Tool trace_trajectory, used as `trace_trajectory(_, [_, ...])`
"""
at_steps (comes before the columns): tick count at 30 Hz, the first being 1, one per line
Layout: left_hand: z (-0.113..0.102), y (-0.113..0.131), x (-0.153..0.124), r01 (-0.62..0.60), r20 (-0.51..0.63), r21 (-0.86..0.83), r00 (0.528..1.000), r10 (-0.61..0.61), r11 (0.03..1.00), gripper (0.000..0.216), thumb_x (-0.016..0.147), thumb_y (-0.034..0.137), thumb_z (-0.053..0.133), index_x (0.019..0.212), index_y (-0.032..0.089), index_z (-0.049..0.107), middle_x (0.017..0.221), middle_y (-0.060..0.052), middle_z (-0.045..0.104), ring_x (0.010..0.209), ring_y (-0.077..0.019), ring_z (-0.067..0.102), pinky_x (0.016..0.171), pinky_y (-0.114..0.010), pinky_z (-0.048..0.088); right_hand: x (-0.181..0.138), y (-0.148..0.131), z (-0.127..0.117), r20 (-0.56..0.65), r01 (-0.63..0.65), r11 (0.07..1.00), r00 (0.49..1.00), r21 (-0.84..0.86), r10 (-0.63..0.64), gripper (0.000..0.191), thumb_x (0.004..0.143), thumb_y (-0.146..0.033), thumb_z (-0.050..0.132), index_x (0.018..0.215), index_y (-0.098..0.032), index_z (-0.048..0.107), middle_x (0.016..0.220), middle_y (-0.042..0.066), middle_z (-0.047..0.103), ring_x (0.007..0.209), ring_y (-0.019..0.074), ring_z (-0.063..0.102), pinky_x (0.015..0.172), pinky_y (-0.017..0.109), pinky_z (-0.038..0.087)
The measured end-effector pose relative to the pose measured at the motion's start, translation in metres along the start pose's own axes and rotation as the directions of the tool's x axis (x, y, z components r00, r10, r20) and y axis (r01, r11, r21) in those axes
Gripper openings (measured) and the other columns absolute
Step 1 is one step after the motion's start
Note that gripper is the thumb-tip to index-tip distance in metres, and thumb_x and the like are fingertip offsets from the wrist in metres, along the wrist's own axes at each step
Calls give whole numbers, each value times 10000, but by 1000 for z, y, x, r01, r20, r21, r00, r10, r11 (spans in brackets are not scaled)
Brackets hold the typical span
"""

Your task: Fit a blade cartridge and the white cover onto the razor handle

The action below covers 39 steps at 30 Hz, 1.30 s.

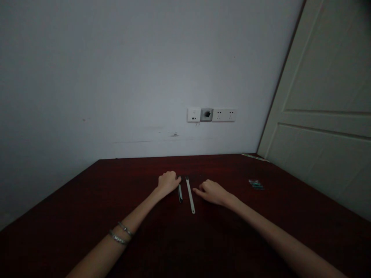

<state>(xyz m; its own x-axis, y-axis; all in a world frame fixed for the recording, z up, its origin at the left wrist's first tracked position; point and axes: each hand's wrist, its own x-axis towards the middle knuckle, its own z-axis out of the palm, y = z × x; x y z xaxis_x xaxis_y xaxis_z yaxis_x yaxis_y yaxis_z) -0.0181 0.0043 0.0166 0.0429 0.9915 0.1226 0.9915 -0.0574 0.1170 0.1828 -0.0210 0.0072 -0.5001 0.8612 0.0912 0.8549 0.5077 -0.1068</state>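
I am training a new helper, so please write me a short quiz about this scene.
1. True or false: the white stick lies between the left hand and the right hand.
2. Which wrist wears bracelets? A) left B) right
3. Fill in: the packet lies on the table to the ___ of both hands.
Key: 1 true; 2 A; 3 right.

Dark red table [87,216], left hand [168,182] curled beside a dark pen [180,193], white pen [190,195] just right, right hand [213,191] flat near it, small packet [256,184] far right, wall sockets [211,114] beyond.
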Motion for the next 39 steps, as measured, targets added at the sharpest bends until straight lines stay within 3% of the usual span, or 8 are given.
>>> trace_trajectory(4, [-5, 10, 2, -79, -76, -83, 995, 72, 993, 301, 826, 414, 430, 810, 204, 646, 897, -50, 676, 882, -215, 621, 723, -288, 461, -20, 54, -23, -127, -96, 995, 987, 26, 99, 477, 885, -490, 306, 695, -181, 616, 683, 52, 648, 647, 174, 611, 528, 235, 305])
trace_trajectory(7, [-3, 33, 5, -192, -88, -143, 980, 180, 971, 243, 819, 387, 463, 832, 217, 636, 889, -16, 669, 859, -184, 614, 712, -260, 457, -40, 108, -28, -240, -247, 966, 936, 80, 259, 388, 879, -455, 338, 782, -202, 616, 728, 44, 653, 678, 172, 603, 538, 234, 303])
trace_trajectory(10, [5, 68, 9, -376, -126, -179, 925, 358, 909, 223, 834, 347, 450, 877, 219, 628, 898, -13, 654, 880, -166, 588, 736, -252, 449, -62, 160, -18, -392, -441, 880, 789, 174, 473, 382, 876, -449, 328, 843, -204, 618, 775, 62, 662, 713, 190, 600, 548, 240, 317])
trace_trajectory(13, [14, 110, 14, -546, -79, -190, 837, 541, 816, 232, 823, 354, 480, 935, 205, 618, 916, -26, 647, 955, -179, 551, 792, -259, 441, -80, 197, -3, -437, -594, 759, 628, 264, 644, 374, 864, -441, 340, 914, -201, 622, 851, 83, 669, 752, 210, 600, 562, 250, 330])
trace_trajectory(15, [20, 139, 20, -616, -72, -168, 786, 614, 769, 313, 802, 412, 510, 992, 181, 603, 989, -59, 631, 1006, -214, 520, 834, -296, 434, -88, 210, 3, -434, -648, 699, 559, 303, 707, 378, 865, -429, 333, 951, -202, 622, 883, 89, 668, 767, 214, 596, 569, 255, 334])
trace_trajectory(18, [28, 179, 31, -623, -62, -134, 782, 621, 771, 473, 761, 511, 529, 1040, 133, 581, 1088, -116, 586, 1058, -277, 477, 849, -356, 434, -93, 215, 3, -444, -674, 657, 502, 338, 743, 377, 877, -395, 306, 986, -209, 616, 917, 88, 664, 791, 208, 590, 585, 255, 337])
trace_trajectory(26, [54, 244, 39, -681, -31, -170, 726, 687, 712, 477, 745, 504, 540, 1050, 138, 571, 1138, -133, 543, 1113, -293, 432, 899, -375, 404, -96, 205, -7, -459, -677, 673, 517, 297, 722, 368, 891, -340, 288, 1043, -200, 592, 970, 86, 652, 813, 202, 588, 602, 258, 334])
trace_trajectory(39, [89, 277, 47, -591, -14, -213, 798, 603, 778, 579, 766, 522, 480, 1154, 94, 501, 1200, -175, 479, 1142, -317, 404, 935, -394, 368, -97, 206, -6, -451, -670, 682, 532, 293, 716, 358, 898, -341, 284, 1013, -193, 589, 992, 83, 649, 850, 203, 586, 627, 254, 332])
